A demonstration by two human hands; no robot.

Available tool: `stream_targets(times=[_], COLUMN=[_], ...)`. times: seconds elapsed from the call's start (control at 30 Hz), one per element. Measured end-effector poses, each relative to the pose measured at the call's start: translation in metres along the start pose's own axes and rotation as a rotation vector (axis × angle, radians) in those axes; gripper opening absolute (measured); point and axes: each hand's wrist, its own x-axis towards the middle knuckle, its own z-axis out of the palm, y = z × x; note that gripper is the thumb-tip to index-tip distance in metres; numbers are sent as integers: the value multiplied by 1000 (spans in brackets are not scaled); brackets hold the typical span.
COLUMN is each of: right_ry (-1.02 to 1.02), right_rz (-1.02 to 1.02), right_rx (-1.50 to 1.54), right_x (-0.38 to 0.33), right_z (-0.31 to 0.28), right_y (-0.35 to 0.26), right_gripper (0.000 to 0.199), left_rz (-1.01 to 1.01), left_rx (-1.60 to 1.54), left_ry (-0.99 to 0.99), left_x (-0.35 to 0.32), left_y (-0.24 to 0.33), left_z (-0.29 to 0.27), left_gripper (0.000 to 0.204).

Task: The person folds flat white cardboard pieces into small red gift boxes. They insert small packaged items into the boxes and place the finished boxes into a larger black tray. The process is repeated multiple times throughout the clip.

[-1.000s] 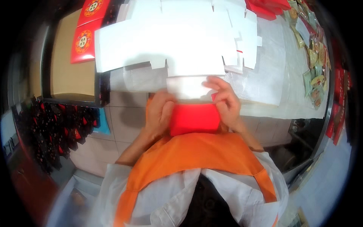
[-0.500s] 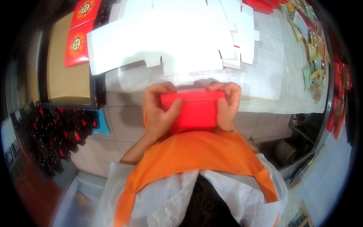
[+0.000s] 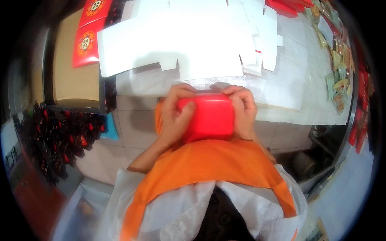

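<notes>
A red cardboard box (image 3: 211, 118) is held in front of my orange apron, just off the near edge of the table. My left hand (image 3: 179, 110) grips its left side, thumb on the red face and fingers curled behind the far edge. On the opposite side my right hand (image 3: 243, 106) closes round the far right corner, fingers bent over it. The far flap lies folded down almost level with the face. What is inside the box is hidden. Flat white box blanks (image 3: 201, 44) are stacked on the table just beyond my hands.
At left stands an open dark-edged carton (image 3: 76, 76) with finished-looking red boxes (image 3: 85, 43) on its far part. Patterned black pieces (image 3: 60, 140) pile below it. Small wrapped packets (image 3: 337, 80) line the table's right side. Red pieces (image 3: 287, 6) lie at the far right.
The raised far flap of the red box has gone down flat. My right thumb has shifted back to the box's edge. The view has shifted slightly.
</notes>
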Motion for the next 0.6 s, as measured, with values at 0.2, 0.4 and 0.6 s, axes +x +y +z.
stream_targets(times=[0.2,0.4,0.6], right_ry=[7,20,17], right_rz=[6,-23,-38], right_rx=[41,-56,-31], right_x=[-2,-2,-2], right_z=[-4,0,1], right_y=[7,6,7], right_gripper=[4,2,4], left_rz=[95,-76,-185], left_rx=[95,-38,-81], left_ry=[-6,35,5], left_x=[-3,-1,-2], left_y=[-5,3,8], left_z=[-1,2,-3], left_gripper=[14,16,17])
